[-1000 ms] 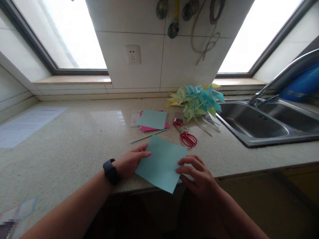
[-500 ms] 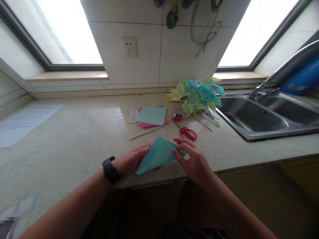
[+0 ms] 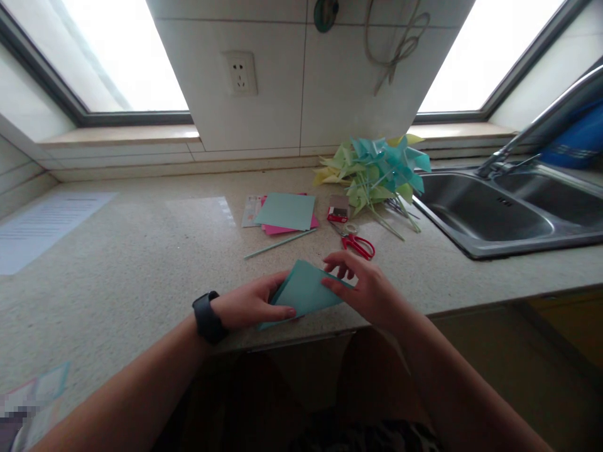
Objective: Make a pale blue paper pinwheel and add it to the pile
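A folded sheet of light blue-green paper (image 3: 306,290) rests near the counter's front edge between my hands. My left hand (image 3: 258,302) grips its left end, thumb pressed on top and the other fingers mostly hidden beneath. At the right end, my right hand (image 3: 362,285) has its thumb on the paper and its fingers bent over the upper edge. Beyond the right hand lie red-handled scissors (image 3: 360,245), with a pale ring of tape beside them. A thin pale green stick (image 3: 280,244) lies behind the folded sheet.
Square coloured papers (image 3: 287,210) are stacked behind the stick, beside a small red box (image 3: 338,216). Several paper pinwheels (image 3: 381,169) lie at the back, left of the steel sink (image 3: 471,254). A printed sheet (image 3: 42,229) lies far left.
The left thumb has moved from the paper's upper left edge down onto its face. The fold lies flatter, and the right fingers have shifted slightly left. The view has tilted down.
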{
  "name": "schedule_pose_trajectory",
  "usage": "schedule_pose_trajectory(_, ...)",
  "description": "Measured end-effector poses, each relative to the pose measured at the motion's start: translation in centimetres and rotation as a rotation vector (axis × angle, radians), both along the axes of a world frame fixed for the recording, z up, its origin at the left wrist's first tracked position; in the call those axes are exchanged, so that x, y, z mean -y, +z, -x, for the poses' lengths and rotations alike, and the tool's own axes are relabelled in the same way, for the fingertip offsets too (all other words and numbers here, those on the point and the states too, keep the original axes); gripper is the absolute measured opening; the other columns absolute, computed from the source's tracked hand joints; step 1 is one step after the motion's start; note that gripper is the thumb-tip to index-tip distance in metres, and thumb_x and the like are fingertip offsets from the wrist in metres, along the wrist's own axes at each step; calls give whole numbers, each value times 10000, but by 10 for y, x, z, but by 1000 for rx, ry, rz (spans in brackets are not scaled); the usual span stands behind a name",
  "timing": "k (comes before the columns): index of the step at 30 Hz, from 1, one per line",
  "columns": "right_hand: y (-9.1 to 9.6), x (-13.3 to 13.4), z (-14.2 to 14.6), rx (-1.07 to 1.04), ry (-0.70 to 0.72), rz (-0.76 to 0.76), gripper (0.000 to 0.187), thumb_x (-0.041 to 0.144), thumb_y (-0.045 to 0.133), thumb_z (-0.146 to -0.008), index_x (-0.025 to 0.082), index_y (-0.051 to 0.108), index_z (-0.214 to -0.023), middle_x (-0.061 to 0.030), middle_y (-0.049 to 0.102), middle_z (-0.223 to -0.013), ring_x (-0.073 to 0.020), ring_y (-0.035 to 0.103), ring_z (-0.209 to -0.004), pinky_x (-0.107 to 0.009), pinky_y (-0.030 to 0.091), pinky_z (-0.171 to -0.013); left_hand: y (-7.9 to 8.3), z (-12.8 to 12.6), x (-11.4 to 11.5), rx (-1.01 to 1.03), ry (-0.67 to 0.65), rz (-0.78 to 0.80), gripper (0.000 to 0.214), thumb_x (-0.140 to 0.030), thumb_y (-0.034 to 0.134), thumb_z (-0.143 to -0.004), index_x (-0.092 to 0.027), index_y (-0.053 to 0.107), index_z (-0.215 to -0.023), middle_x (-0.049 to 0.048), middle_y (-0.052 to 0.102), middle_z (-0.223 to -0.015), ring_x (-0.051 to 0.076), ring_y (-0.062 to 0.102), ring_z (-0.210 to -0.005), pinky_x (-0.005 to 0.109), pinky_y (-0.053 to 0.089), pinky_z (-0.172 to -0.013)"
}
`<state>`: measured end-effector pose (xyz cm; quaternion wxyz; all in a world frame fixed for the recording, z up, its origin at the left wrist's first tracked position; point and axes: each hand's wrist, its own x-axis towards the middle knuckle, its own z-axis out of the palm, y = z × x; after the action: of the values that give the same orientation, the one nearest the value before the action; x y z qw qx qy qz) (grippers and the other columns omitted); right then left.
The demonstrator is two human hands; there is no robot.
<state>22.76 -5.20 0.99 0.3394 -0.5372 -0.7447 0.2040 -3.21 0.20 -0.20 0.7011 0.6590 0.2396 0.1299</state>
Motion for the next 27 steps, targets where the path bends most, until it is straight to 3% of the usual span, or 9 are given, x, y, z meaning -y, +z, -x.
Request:
schedule_pose_trajectory(4,13,-5,-1,-5,113,158,216,334,703,-886,203,705,-1057,-31,709,-854,-166,611,-731,-286,462,-632,2,2,-1,-2,-36,-65,648,-296,750,-855,-240,500,-1450,109,597,-1398,288,572,-1225,417,424,-1053)
schedule_pose_trajectory(8,18,-15,0,-70,202,266,179,327,708,-874,192,727,-991,-23,707,-833,-146,590,-700,-270,464,-624,4,2,-1,-23,-69,-110,669,-291,764,-840,-247,503,-1455,94,601,-1396,295,575,-1220,418,426,-1053)
schedule_pose_trajectory(14,5,-27,-1,-239,250,350,194,352,659,-891,162,693,-869,-11,656,-746,-133,575,-669,-245,456,-590,8,1,0,-50,-91,-152,629,-316,752,-852,-246,528,-1435,81,638,-1326,291,591,-1182,403,445,-1026)
schedule_pose_trajectory(23,-11,-26,-2,-448,250,381,314,464,604,-916,161,674,-865,2,592,-734,-122,515,-647,-233,391,-566,6,3,-1,-140,-72,-111,550,-349,705,-890,-234,557,-1406,75,674,-1221,260,633,-1062,373,502,-940)
schedule_pose_trajectory(27,-12,-28,0,-460,305,418,308,469,707,-845,166,681,-892,-2,615,-767,-131,541,-678,-240,422,-597,6,2,-1,-158,-76,-154,554,-338,701,-893,-243,549,-1417,71,670,-1241,263,631,-1073,360,499,-941)
